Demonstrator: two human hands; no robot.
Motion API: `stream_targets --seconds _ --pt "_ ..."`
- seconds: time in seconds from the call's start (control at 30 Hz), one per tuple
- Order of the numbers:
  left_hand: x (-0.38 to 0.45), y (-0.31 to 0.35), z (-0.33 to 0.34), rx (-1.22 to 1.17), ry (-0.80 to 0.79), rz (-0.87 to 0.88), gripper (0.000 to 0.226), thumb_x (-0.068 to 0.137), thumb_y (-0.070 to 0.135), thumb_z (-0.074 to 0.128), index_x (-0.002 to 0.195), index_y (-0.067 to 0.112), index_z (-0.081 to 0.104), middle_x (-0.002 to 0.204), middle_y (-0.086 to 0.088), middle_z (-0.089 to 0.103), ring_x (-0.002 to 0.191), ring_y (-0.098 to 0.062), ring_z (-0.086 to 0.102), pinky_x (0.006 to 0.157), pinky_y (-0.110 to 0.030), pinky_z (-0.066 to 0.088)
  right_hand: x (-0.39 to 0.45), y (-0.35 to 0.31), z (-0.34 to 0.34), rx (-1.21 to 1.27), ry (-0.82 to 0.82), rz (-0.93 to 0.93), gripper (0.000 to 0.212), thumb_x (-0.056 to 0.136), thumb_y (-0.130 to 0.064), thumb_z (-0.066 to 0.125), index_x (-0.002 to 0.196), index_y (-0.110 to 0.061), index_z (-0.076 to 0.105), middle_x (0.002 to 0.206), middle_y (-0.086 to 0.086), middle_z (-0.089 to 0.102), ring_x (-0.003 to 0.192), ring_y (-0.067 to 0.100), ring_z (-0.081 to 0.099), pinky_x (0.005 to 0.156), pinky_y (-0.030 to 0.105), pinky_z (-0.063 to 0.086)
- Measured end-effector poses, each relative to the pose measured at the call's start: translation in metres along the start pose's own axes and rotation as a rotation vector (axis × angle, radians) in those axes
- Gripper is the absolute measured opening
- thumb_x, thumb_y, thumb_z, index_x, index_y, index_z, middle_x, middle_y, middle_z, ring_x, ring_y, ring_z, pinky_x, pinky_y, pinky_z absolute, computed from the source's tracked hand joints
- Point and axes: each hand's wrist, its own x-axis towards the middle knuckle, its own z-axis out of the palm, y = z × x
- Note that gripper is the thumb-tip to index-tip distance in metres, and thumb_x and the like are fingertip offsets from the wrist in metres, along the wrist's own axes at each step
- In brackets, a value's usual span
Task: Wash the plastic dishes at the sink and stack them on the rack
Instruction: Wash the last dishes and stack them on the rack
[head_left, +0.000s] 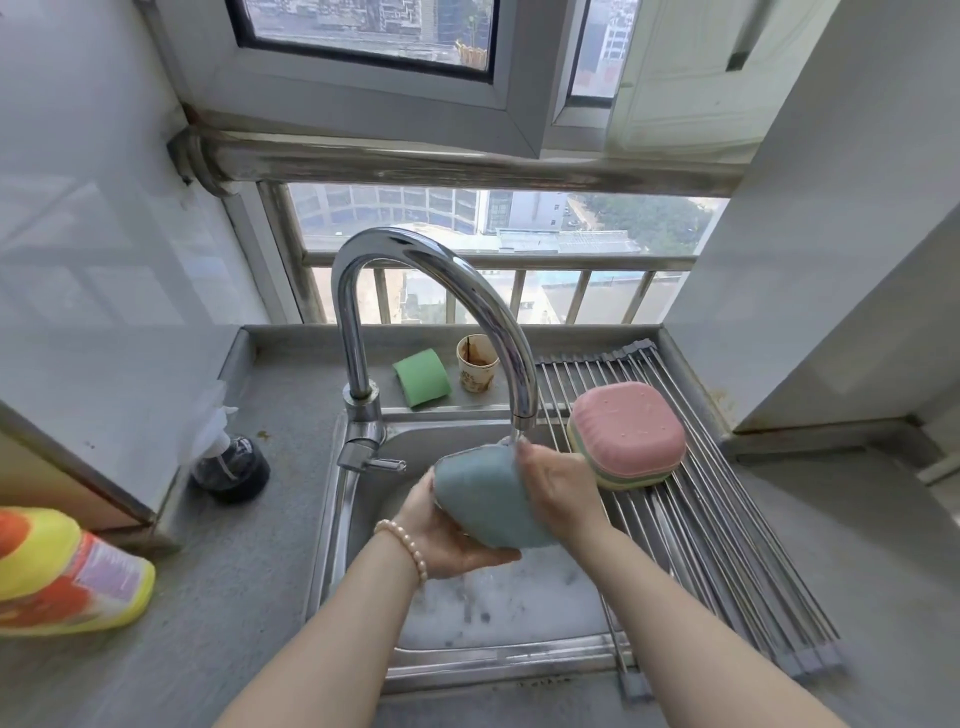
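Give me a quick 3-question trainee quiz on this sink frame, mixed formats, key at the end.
1. True or false: the blue dish is held under the tap by both hands.
2. Which colour is the top dish of the stack on the rack? A green, B pink, C blue.
3. Fill in: the paper cup stands behind the sink, beside a green ____.

Key
1. True: the left hand holds it from below, the right hand grips its right side.
2. B.
3. Sponge.
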Motion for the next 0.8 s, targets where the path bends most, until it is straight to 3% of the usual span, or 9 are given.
stream_targets --seconds 0.07,0.2,0.27,0.33,0.43,0.5,0.57,0.7,0.8 --pt "-0.001 0.005 -0.005 -0.047 -0.007 -0.013 0.084 0.084 0.069 0.045 0.124 -0.005 0.052 0.125 -0.03 0.054 0.109 -0.051 0.053 0.093 -0.065 0.04 -0.009 -0.003 -0.001 -0.17 0.012 -0.295 0.06 0.1 -0.05 0.029 0.057 -0.013 0.052 0.051 0.001 0.047 0.045 0.019 0.047 0.044 0.028 0.032" --pt "-0.013 0.013 -0.006 -0.05 0.012 0.092 0.041 0.096 0.023 0.04 0.122 -0.007 0.049 0.1 -0.03 0.065 0.081 -0.043 0.067 0.073 -0.055 0.055 -0.019 0.012 0.003 -0.398 -0.12 -0.609 0.06 0.102 -0.044 0.029 0.059 -0.012 0.055 0.064 0.003 0.055 0.056 0.024 0.055 0.047 0.026 0.04" --pt "-0.012 0.015 -0.007 -0.093 0.038 0.183 0.036 0.096 0.011 0.031 0.122 -0.009 0.046 0.112 -0.033 0.06 0.101 -0.045 0.06 0.086 -0.056 0.046 -0.025 0.009 0.002 -0.358 -0.345 -0.484 0.068 0.1 -0.054 0.021 0.071 -0.01 0.064 0.08 0.007 0.063 0.076 0.029 0.061 0.064 0.034 0.05" --pt "-0.01 0.009 -0.005 -0.109 0.055 0.215 0.039 0.097 0.009 0.03 0.127 -0.012 0.042 0.128 -0.032 0.052 0.117 -0.044 0.05 0.093 -0.053 0.037 -0.029 0.005 0.003 -0.393 -0.547 -0.214 0.08 0.093 -0.066 0.011 0.103 -0.008 0.066 0.111 0.011 0.063 0.108 0.03 0.057 0.091 0.039 0.044" --pt "-0.004 -0.006 0.002 -0.089 0.057 0.276 0.04 0.098 0.012 0.035 0.129 -0.012 0.045 0.107 -0.028 0.064 0.098 -0.041 0.059 0.083 -0.05 0.044 -0.019 0.005 0.009 -0.687 -0.677 0.129 0.08 0.097 -0.061 0.013 0.149 -0.001 0.023 0.157 0.016 0.019 0.145 0.027 0.018 0.118 0.037 0.012" --pt "0.001 -0.01 0.004 -0.117 0.028 0.325 0.04 0.098 0.017 0.037 0.128 -0.008 0.049 0.099 -0.025 0.068 0.09 -0.039 0.065 0.082 -0.048 0.046 -0.014 -0.001 0.02 -0.722 -0.708 0.261 0.079 0.097 -0.06 0.013 0.152 -0.005 -0.002 0.16 0.011 -0.009 0.148 0.025 -0.006 0.118 0.041 -0.005" --pt "0.0 -0.011 0.008 -0.161 -0.044 0.349 0.04 0.099 0.021 0.037 0.125 -0.004 0.053 0.101 -0.022 0.07 0.083 -0.036 0.07 0.082 -0.047 0.046 -0.01 -0.01 0.032 -0.656 -0.676 0.317 0.078 0.098 -0.059 0.016 0.15 -0.009 -0.012 0.157 0.009 -0.021 0.145 0.028 -0.019 0.117 0.042 -0.011" --pt "-0.003 -0.015 0.013 -0.238 -0.17 0.417 0.042 0.1 0.026 0.031 0.123 0.004 0.059 0.122 -0.013 0.064 0.105 -0.031 0.064 0.096 -0.043 0.039 -0.004 -0.03 0.05 -0.476 -0.532 0.22 0.07 0.1 -0.038 0.026 0.15 -0.004 -0.01 0.158 0.013 -0.018 0.145 0.025 -0.021 0.114 0.039 -0.019" --pt "-0.002 -0.017 0.015 -0.291 -0.145 0.439 0.044 0.099 0.035 0.034 0.123 0.009 0.059 0.126 -0.005 0.063 0.115 -0.024 0.055 0.104 -0.039 0.032 -0.001 -0.037 0.058 -0.349 -0.574 0.216 0.079 0.086 -0.036 0.022 0.15 -0.003 -0.01 0.157 0.015 -0.019 0.144 0.022 -0.021 0.112 0.033 -0.022"
